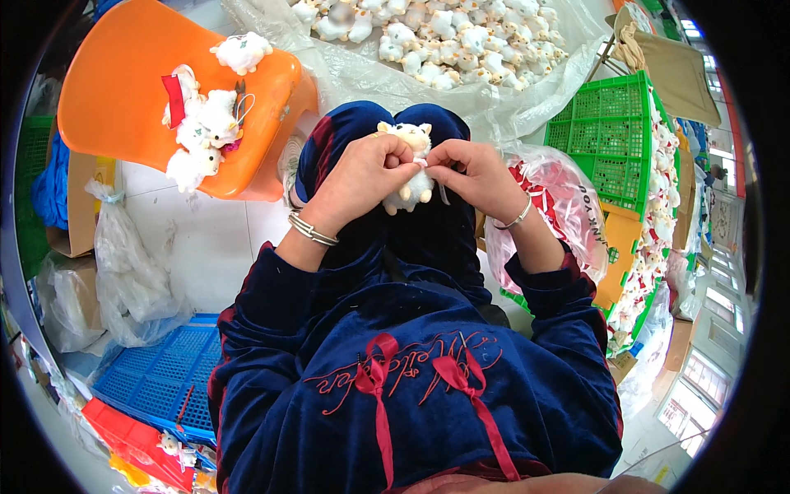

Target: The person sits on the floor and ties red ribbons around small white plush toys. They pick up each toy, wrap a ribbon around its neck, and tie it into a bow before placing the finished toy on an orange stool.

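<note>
A small white plush animal (420, 138) with a cream face and tan ears rests upright on my lap, between my knees. My left hand (374, 171) is closed in a pinch at the toy's neck, its fingers partly covering the chest. From the other side my right hand (473, 171) pinches at the same spot. Between the fingertips shows a bit of pale pink ribbon (421, 162), and a thin pale end hangs below my right fingers. The fingers hide most of the ribbon.
An orange chair (107, 90) at left holds several plush toys (210, 123). Ahead, many more toys (469, 41) lie on clear plastic sheeting (527, 107). To the right are a bag of red and white pieces (551, 222) and a green crate (597, 136). A blue crate (156, 370) stands lower left.
</note>
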{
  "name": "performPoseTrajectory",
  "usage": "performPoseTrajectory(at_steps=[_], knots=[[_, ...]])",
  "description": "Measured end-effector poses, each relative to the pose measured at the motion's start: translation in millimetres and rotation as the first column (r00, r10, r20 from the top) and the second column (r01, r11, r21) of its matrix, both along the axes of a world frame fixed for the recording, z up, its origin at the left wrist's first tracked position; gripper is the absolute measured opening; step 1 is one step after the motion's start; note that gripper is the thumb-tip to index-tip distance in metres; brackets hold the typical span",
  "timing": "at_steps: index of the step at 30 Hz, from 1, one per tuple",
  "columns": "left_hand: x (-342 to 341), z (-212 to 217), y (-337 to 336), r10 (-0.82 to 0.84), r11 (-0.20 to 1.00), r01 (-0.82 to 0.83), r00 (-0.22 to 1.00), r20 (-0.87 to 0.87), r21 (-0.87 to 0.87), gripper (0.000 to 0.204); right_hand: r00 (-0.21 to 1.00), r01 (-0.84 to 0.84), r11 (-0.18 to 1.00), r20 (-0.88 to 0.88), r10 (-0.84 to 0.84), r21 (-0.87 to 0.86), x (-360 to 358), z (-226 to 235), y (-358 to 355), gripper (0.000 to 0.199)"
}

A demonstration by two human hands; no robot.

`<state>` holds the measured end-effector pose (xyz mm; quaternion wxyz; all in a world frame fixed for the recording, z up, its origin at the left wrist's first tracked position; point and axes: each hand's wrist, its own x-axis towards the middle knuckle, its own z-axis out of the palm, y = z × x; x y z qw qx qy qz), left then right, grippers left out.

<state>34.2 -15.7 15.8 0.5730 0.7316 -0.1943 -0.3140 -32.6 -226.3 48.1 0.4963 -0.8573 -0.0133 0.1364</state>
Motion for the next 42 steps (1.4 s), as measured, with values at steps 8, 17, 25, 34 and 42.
performPoseTrajectory(at_steps=[8, 17, 25, 34, 42], knots=[[1, -4, 2, -0.025, 0.997, 0.019, 0.996, -0.084, -0.074, 0.020, 0.999, 0.012, 0.999, -0.045, -0.011, 0.033, -1, -4, -1, 0.011], [2, -5, 1, -0.028, 0.999, 0.024, 0.996, -0.088, -0.049, 0.019, 0.878, -0.161, 0.948, 0.399, 0.264, -0.274, 13, 0, 3, 0.015], [2, -4, 0, -0.029, 0.998, 0.024, 0.995, -0.093, -0.061, 0.017, 0.850, -0.233, 0.868, 0.343, 0.401, -0.438, 18, 1, -4, 0.012], [2, -6, 1, -0.020, 0.998, 0.015, 0.997, -0.075, -0.060, 0.016, 0.888, -0.237, 0.951, 0.352, 0.295, -0.198, 26, 8, -1, 0.010], [4, -6, 3, -0.048, 0.995, 0.040, 0.996, -0.081, -0.092, 0.020, 0.877, -0.264, 0.927, 0.335, 0.345, -0.265, 28, 4, -4, 0.012]])
